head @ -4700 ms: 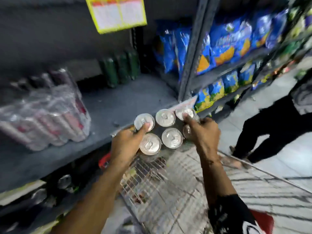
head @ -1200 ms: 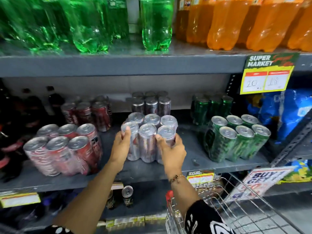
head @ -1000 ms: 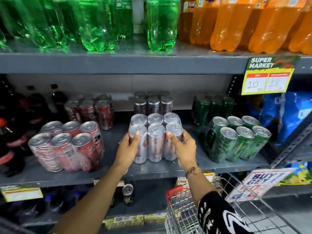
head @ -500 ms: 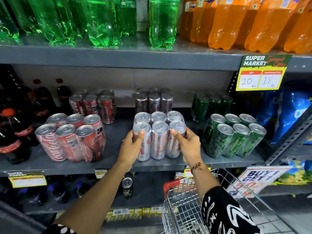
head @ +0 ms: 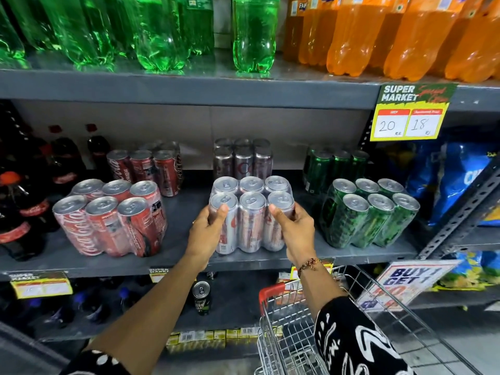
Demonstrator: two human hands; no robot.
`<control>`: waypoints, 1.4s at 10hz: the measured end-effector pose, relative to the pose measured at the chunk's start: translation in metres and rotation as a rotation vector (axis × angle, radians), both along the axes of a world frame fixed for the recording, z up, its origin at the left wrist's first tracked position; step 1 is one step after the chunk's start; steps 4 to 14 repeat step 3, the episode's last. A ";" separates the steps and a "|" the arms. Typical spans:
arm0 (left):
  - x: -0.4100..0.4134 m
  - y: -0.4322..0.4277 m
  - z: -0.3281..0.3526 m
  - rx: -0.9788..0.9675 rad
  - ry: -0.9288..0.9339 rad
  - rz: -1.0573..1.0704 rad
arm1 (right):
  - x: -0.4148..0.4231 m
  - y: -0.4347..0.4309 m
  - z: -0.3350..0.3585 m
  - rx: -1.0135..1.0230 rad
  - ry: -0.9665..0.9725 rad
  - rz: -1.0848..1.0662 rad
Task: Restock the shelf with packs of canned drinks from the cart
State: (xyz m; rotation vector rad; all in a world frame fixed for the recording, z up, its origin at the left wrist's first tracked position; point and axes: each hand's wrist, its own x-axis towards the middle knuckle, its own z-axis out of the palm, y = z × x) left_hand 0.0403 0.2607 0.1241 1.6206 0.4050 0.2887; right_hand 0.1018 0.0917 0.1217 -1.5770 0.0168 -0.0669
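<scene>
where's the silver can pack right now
In the head view the silver can pack stands at the middle shelf's front edge, between the red pack and green pack, held by both hands.

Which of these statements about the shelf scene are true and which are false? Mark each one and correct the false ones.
1. Both hands grip the silver can pack. True.
2. The left hand holds a bottle. False: it is on the silver pack's left side.
3. The green can pack stands to the right of the silver pack. True.
4. The bottles above the price sign are green. False: orange bottles stand there.
5. The right hand rests on the cart. False: it holds the pack.
</scene>
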 end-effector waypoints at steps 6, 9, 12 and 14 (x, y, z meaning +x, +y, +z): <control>-0.023 -0.030 0.009 0.539 -0.074 0.209 | -0.059 0.000 0.007 -0.812 -0.486 -0.033; -0.023 -0.030 0.009 0.539 -0.074 0.209 | -0.059 0.000 0.007 -0.812 -0.486 -0.033; -0.023 -0.030 0.009 0.539 -0.074 0.209 | -0.059 0.000 0.007 -0.812 -0.486 -0.033; -0.023 -0.030 0.009 0.539 -0.074 0.209 | -0.059 0.000 0.007 -0.812 -0.486 -0.033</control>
